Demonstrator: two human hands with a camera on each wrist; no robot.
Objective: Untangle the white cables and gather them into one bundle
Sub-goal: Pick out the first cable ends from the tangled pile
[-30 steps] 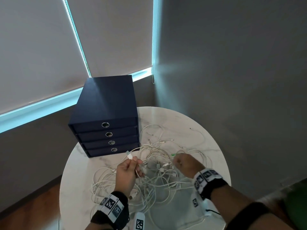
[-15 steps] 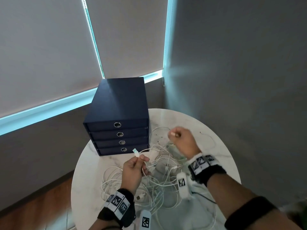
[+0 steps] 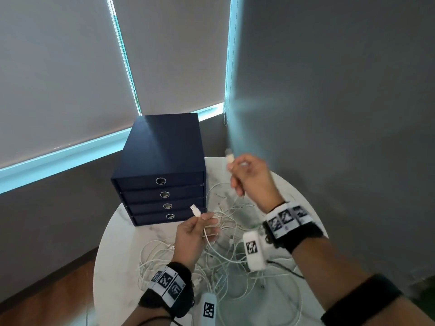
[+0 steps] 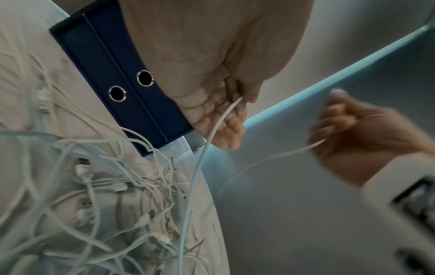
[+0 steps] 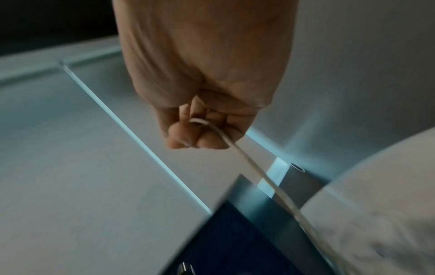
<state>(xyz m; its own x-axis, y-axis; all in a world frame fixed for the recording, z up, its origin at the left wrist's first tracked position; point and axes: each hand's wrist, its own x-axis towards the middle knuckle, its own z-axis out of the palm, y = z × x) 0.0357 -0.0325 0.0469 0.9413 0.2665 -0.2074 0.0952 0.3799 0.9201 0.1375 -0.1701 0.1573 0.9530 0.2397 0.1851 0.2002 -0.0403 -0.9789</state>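
An office corner, by the look of it: grey roller blinds (image 3: 58,74) over the windows; a navy 4-drawer desktop file box (image 3: 162,170) on a round marble table (image 3: 117,234); wood flooring (image 3: 54,292).

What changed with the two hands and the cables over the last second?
The right hand rose from the cable tangle up and away, drawing its white cable end clear above the table. The left hand kept pinching its USB plug; the navy drawer box stayed put.
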